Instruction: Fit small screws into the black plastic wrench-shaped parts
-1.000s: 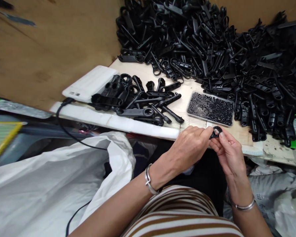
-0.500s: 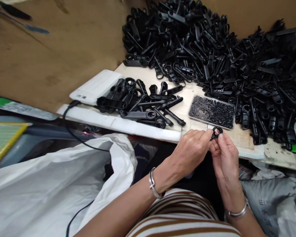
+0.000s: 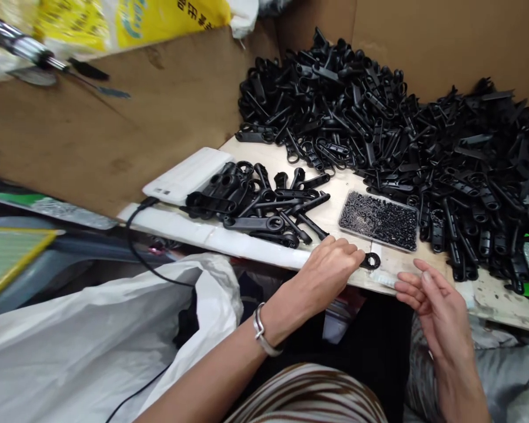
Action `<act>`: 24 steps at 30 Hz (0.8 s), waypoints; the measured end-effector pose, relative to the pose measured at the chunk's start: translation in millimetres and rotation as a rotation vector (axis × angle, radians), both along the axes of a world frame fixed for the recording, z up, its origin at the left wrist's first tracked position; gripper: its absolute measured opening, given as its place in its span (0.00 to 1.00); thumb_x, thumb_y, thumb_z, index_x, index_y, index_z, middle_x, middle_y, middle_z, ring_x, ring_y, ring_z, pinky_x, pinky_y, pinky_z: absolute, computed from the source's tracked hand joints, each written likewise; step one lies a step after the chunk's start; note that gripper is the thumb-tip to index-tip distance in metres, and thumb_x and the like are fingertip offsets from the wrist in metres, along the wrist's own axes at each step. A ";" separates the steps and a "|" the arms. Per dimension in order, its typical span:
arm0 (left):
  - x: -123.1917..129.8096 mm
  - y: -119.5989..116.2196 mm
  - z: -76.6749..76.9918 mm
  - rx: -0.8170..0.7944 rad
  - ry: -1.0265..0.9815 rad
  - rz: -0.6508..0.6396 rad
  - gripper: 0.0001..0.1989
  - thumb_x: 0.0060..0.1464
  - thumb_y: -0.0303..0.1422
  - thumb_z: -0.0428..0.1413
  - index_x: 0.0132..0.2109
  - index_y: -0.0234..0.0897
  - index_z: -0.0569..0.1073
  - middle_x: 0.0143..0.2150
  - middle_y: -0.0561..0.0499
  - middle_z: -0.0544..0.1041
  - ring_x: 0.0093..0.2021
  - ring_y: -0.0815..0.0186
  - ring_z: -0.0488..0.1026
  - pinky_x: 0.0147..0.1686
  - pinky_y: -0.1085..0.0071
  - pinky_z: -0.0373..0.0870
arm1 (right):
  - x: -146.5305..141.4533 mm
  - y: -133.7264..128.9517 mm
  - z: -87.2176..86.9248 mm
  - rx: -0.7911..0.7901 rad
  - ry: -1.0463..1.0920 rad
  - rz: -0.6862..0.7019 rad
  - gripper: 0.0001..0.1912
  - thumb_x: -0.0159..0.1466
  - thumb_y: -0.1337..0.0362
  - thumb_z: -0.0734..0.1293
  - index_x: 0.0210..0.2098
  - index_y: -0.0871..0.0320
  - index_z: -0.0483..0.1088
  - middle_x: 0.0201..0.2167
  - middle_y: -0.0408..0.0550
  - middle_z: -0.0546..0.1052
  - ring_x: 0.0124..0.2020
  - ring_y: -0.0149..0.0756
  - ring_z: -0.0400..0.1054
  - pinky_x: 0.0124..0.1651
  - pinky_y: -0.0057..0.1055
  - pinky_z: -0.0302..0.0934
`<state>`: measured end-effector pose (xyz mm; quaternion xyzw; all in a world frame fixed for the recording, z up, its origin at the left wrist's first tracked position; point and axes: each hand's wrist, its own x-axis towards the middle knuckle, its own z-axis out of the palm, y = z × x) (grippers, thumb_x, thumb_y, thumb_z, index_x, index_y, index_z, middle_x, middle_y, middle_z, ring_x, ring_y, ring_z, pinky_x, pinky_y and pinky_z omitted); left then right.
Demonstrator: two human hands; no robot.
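Near the table's front edge, my left hand (image 3: 330,267) is closed around a black ringed part (image 3: 372,261), whose round end sticks out past the fingers. My right hand (image 3: 438,299) is to the right of it, palm turned up, fingers apart and holding nothing. Just behind both hands lies a clear tray (image 3: 341,226) filled with tiny dark pieces (image 3: 381,218). Several long black parts (image 3: 264,202) lie in a loose group to the left of the tray.
A large heap of black parts (image 3: 370,111) covers the back and right. A white box (image 3: 187,176) with a black cable (image 3: 134,241) is at the left. A screwdriver-like tool (image 3: 30,50) hangs upper left. A white sack (image 3: 92,329) fills the lower left.
My right hand has let go of the ringed part and moved right, opening. My left hand keeps the part, slightly left and lower. The view has tilted up, showing yellow bags.
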<state>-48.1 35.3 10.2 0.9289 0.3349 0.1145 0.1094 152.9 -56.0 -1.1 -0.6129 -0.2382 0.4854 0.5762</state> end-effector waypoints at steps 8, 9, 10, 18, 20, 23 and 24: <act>-5.2 26.0 14.7 0.037 -0.020 0.100 0.10 0.62 0.27 0.50 0.32 0.35 0.71 0.32 0.49 0.74 0.37 0.63 0.68 0.38 0.66 0.59 | 18.9 61.3 7.5 0.121 -1.027 0.294 0.16 0.63 0.54 0.65 0.44 0.57 0.76 0.36 0.50 0.79 0.32 0.39 0.73 0.38 0.36 0.67; -3.9 32.8 17.0 0.051 -0.001 0.124 0.10 0.61 0.25 0.50 0.31 0.35 0.72 0.32 0.49 0.74 0.37 0.63 0.67 0.38 0.66 0.59 | 18.7 69.4 9.2 0.154 -1.154 0.328 0.14 0.64 0.56 0.64 0.43 0.56 0.76 0.38 0.50 0.79 0.35 0.41 0.74 0.43 0.38 0.67; -1.6 40.1 19.0 0.061 0.023 0.141 0.10 0.60 0.23 0.50 0.31 0.34 0.72 0.32 0.48 0.74 0.37 0.63 0.67 0.38 0.66 0.59 | 18.1 76.6 10.6 0.184 -1.253 0.368 0.14 0.65 0.58 0.62 0.42 0.56 0.76 0.40 0.50 0.79 0.39 0.42 0.74 0.46 0.39 0.66; 46.3 98.5 17.8 0.067 0.107 0.093 0.13 0.56 0.17 0.47 0.34 0.31 0.76 0.32 0.42 0.76 0.40 0.58 0.71 0.40 0.64 0.65 | 15.8 107.1 10.8 0.139 -1.480 0.531 0.16 0.68 0.64 0.58 0.46 0.57 0.75 0.45 0.51 0.78 0.45 0.43 0.72 0.51 0.38 0.64; 57.3 103.9 18.5 0.076 0.110 0.078 0.13 0.57 0.19 0.47 0.36 0.30 0.76 0.34 0.40 0.77 0.42 0.57 0.72 0.41 0.64 0.66 | 19.2 108.7 8.3 0.138 -1.483 0.562 0.16 0.67 0.63 0.57 0.46 0.57 0.75 0.45 0.50 0.78 0.45 0.43 0.73 0.50 0.37 0.64; 64.8 100.6 23.0 0.082 0.166 0.078 0.11 0.59 0.23 0.49 0.35 0.30 0.76 0.32 0.41 0.77 0.39 0.57 0.73 0.38 0.63 0.67 | 32.2 105.2 -1.5 0.208 -1.473 0.595 0.18 0.66 0.60 0.56 0.44 0.56 0.75 0.43 0.51 0.79 0.41 0.45 0.74 0.45 0.40 0.66; 65.3 98.3 23.7 0.086 0.188 0.071 0.11 0.59 0.23 0.49 0.34 0.32 0.76 0.32 0.42 0.77 0.38 0.59 0.74 0.37 0.65 0.67 | 38.6 105.3 -7.8 0.237 -1.478 0.575 0.18 0.65 0.58 0.56 0.42 0.55 0.76 0.42 0.50 0.79 0.38 0.46 0.74 0.43 0.41 0.66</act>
